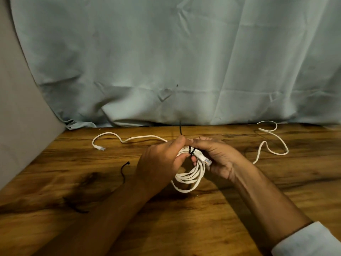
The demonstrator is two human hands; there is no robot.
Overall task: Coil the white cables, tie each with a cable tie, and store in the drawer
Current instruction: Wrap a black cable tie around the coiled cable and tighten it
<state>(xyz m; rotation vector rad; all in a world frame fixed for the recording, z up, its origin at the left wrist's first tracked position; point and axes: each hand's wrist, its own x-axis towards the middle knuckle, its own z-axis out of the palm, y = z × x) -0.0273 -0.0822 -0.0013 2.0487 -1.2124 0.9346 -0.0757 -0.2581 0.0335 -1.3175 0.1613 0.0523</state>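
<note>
A coiled white cable [191,177] hangs between both hands above the wooden table [203,218]. A black cable tie [190,151] is wrapped round the top of the coil, and its tail [180,128] sticks up past my fingers. My left hand [158,163] pinches the tie's tail just above the coil. My right hand [217,157] grips the coil at the tie, next to the cable's clear plug [206,160]. A second white cable [132,138] lies loose across the back of the table, its plug [99,148] at the left and its other end [271,143] snaking at the right.
A spare black cable tie [124,169] lies on the table left of my left wrist. Another dark tie [73,206] lies nearer the front left. A pale blue-grey cloth [166,61] hangs behind the table. A grey wall [16,117] borders the left. No drawer is in view.
</note>
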